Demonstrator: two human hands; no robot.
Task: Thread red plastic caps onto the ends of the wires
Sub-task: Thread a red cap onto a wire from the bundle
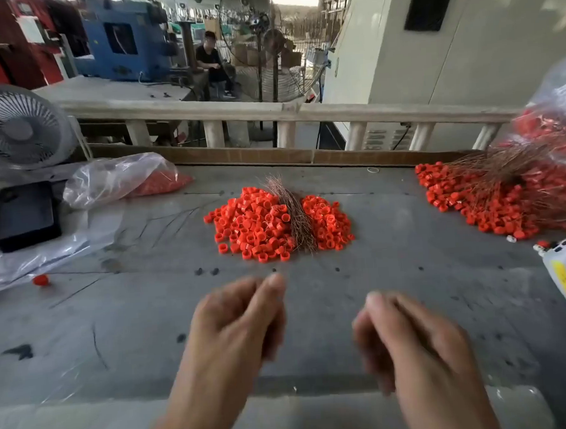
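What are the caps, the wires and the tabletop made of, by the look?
Caps: likely moulded plastic, uniform bright red, slight sheen. Wires: probably bare copper, reddish-brown thin strands lying in a bundle across the pile. Tabletop: matte grey, scuffed and spotted; could be painted board or a mat, can't tell.

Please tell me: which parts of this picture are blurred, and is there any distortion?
In the head view, both the left hand and the right hand are motion-blurred; the central pile of red caps stays fairly sharp; the wide-angle lens bends the railing and smears the edges.
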